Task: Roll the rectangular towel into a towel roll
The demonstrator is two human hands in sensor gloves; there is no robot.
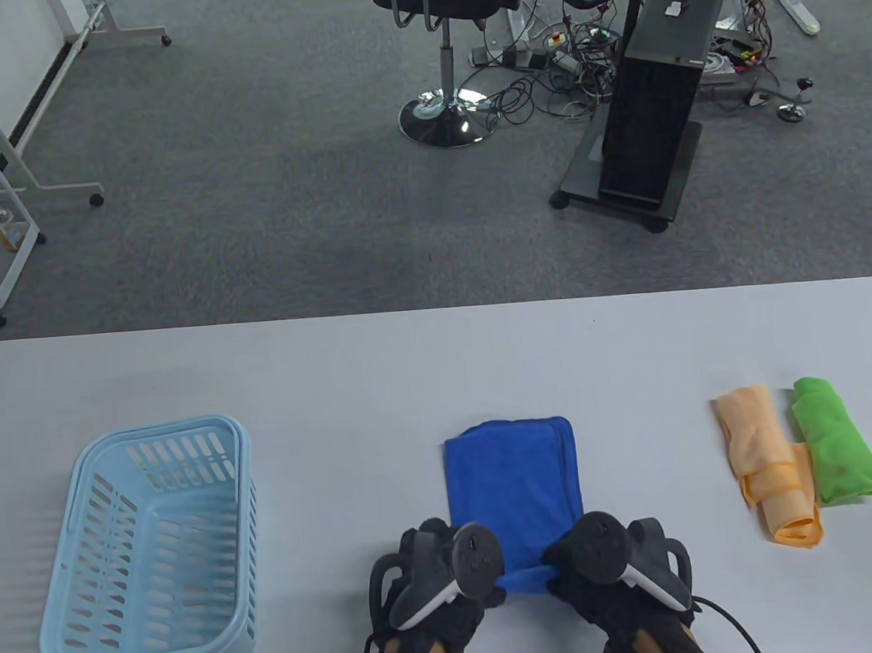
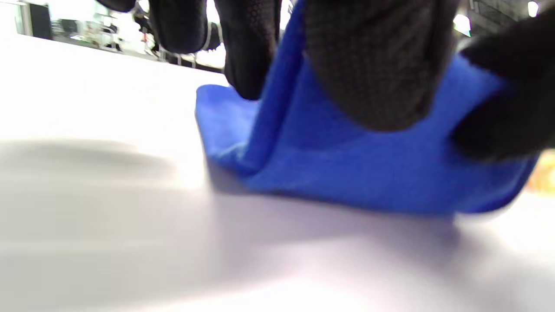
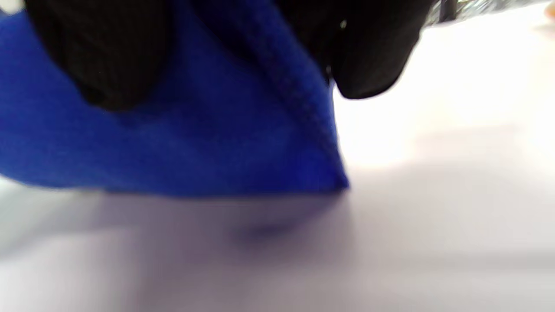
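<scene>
- We see the white table (image 1: 408,359) bearing everything.
- A light blue basket (image 1: 88,595) stands at its left.
- The blue towel (image 1: 512,479) lies folded flat at the middle, its near edge lifted.
- Our left hand (image 1: 433,575) pinches that edge's left corner, fingers (image 2: 373,65) closed on cloth.
- Our right hand (image 1: 613,565) pinches the right corner likewise.
- A green towel roll (image 1: 838,449) and an orange towel roll (image 1: 767,459) lie touching at right.

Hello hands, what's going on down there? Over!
Left grip and right grip both hold blue towel's near edge. Roll barely begun. Nothing in the way.
</scene>
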